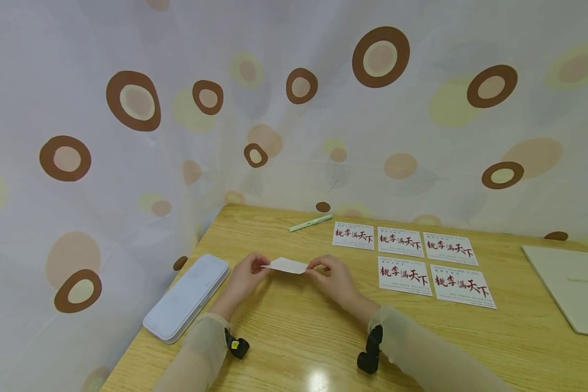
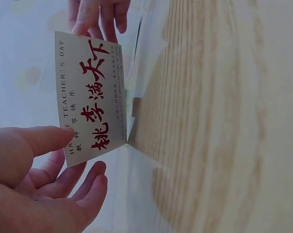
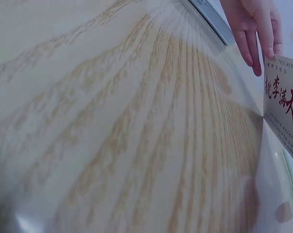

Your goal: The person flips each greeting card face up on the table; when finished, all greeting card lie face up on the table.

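Note:
Both hands hold a white greeting card (image 1: pixel 286 265) above the wooden table, one at each end. My left hand (image 1: pixel 247 276) pinches its left end between thumb and fingers; in the left wrist view that thumb lies on the printed face of the card (image 2: pixel 90 92). My right hand (image 1: pixel 334 279) pinches the opposite end. Red Chinese brush characters and the words "Teacher's Day" show on the card in the left wrist view. In the right wrist view the card (image 3: pixel 282 97) is cut off by the frame edge, and only a bit of my right hand shows.
Several matching cards (image 1: pixel 404 275) lie in two rows on the table (image 1: pixel 294 332) to the right. Behind the hands lies a light green pen (image 1: pixel 311 223). A white case (image 1: pixel 188 296) is at the left edge, a cream notebook (image 1: pixel 568 288) at far right. Patterned curtain (image 1: pixel 294 125) surrounds the table.

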### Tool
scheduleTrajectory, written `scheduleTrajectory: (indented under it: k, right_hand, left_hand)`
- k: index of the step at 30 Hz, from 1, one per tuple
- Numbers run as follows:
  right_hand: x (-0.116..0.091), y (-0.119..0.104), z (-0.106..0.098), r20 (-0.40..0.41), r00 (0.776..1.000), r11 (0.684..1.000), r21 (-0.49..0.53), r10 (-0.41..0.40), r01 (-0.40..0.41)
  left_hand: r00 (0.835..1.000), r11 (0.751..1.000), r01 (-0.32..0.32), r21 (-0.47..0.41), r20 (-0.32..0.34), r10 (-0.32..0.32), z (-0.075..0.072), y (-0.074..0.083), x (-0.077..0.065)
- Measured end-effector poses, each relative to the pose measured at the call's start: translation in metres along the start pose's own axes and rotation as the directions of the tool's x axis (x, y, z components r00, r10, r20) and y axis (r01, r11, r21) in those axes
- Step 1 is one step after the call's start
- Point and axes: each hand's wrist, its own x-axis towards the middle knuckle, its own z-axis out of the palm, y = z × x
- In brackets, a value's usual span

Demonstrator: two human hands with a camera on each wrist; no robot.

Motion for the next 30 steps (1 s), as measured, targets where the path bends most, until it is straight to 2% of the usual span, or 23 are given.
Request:
scheduleTrajectory:
  k: [8, 17, 21, 26, 30]
  right_hand:
    - [-0.0001, -0.0032, -0.0007, -0.016, 1.000, 1.000, 0.009, -0.020, 0.020]
    - [0.0017, -0.0026, -0.0022, -0.025, 0.999, 0.997, 0.077, 0.026, -0.024]
    - [0.0009, -0.0009, -0.0035, -0.022, 0.998, 0.995, 0.079, 0.062, -0.060]
    - [-0.0008, 0.0002, -0.0032, -0.024, 0.998, 0.993, 0.099, 0.062, -0.059]
    - [0.0002, -0.0011, -0.0042, -0.050, 0.997, 0.992, 0.119, 0.055, -0.049]
  left_hand:
    - [0.999, 0.999, -0.035, -0.029, -0.025, 0.034, -0.0038, 0.0031, -0.0025]
    - [0.996, 0.993, -0.084, -0.078, -0.036, 0.082, -0.0050, 0.0031, 0.0033]
    - [0.996, 0.994, -0.081, -0.067, -0.032, 0.079, -0.0035, 0.0049, 0.0048]
    - [0.997, 0.995, -0.064, -0.082, -0.044, 0.060, -0.0022, 0.0077, 0.0057]
    - [0.994, 0.992, -0.079, -0.099, -0.079, 0.072, -0.0025, 0.0101, 0.0069]
